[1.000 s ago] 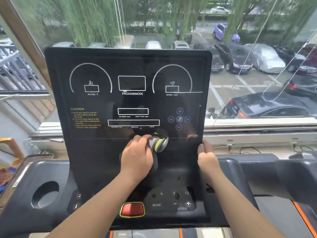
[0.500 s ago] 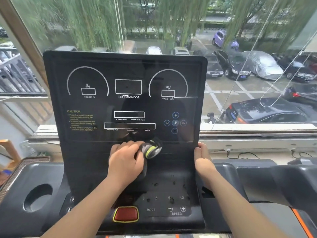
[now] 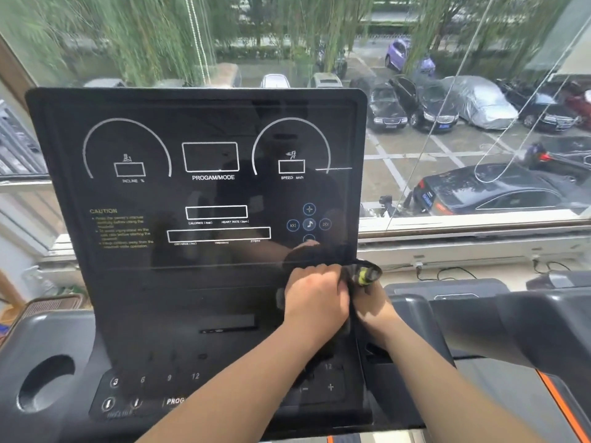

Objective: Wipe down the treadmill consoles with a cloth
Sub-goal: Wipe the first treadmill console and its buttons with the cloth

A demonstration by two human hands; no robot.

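The black treadmill console (image 3: pixel 204 193) stands upright in front of me, its display dark with white markings. My left hand (image 3: pixel 315 295) grips a dark cloth (image 3: pixel 364 274) with a yellow-green patch and presses it on the lower right of the panel, at the console's right edge. My right hand (image 3: pixel 375 306) holds that right edge just beneath the cloth. Its fingertips are hidden by the cloth and my left hand. My left forearm covers part of the lower button strip (image 3: pixel 153 378).
A round cup holder (image 3: pixel 44 383) sits in the grey tray at the lower left. Another treadmill's dark handrail and console (image 3: pixel 527 314) lie to the right. A large window (image 3: pixel 447 91) behind looks onto parked cars, with cables on the sill (image 3: pixel 447 273).
My left hand has swept the cloth to the right along the bottom of the display, from the middle to the right edge beside my right hand. The view has shifted slightly.
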